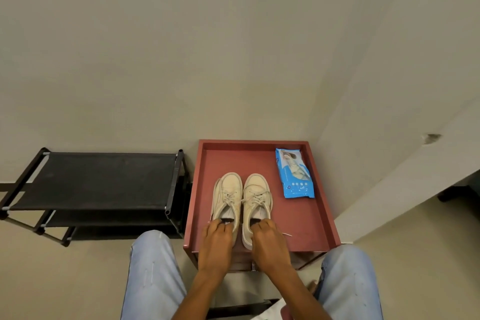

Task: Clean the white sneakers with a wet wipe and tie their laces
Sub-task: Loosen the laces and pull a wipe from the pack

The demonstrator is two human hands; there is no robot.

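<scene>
Dim, even light; wide-angle edge distortion

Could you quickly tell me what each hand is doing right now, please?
Left hand: grips the left sneaker at its heel.
Right hand: grips the right sneaker at its heel.

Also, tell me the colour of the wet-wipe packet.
Flat plastic wet-wipe packet: blue with white, head view.

Person seen from above, left hand (217,240) and right hand (268,241) bare, forearms (202,291) bare down to the lower edge of view, pale blue denim jeans (153,275) on both legs, faded wash, faint creases and short light marks on the left thigh
</scene>
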